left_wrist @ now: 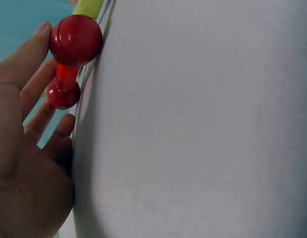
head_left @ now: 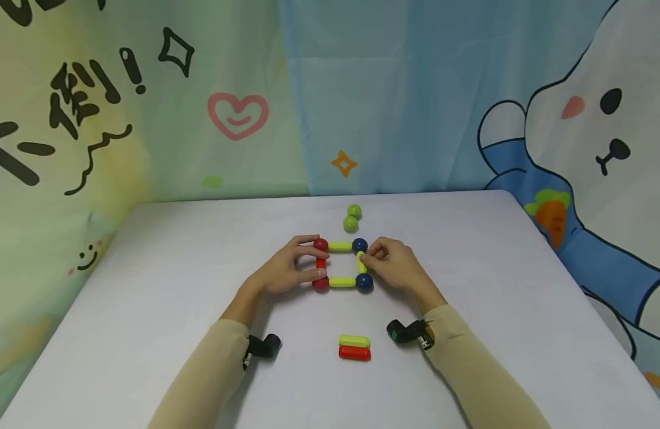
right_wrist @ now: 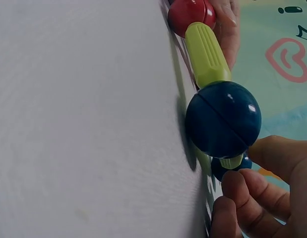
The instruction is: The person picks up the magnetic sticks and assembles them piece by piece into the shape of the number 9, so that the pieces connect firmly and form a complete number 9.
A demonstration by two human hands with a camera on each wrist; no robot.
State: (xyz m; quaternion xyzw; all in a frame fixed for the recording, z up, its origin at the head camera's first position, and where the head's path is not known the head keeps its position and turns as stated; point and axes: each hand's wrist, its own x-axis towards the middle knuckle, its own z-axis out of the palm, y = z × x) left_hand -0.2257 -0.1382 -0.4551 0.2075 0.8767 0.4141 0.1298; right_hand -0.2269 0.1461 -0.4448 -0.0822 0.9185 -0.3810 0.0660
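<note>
Here, the left hand (head_left: 284, 268) has its fingers spread against the red side of the square (head_left: 342, 282), which lies on the table (head_left: 174, 256) between both hands; the right hand (head_left: 396, 265) pinches its right yellow rod (head_left: 361, 263).

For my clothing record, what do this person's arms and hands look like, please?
The left sleeve and right sleeve are long, plain and beige. The left wrist device and right wrist device are small and black, with rounded ends. The left hand and right hand wear no gloves.
</note>
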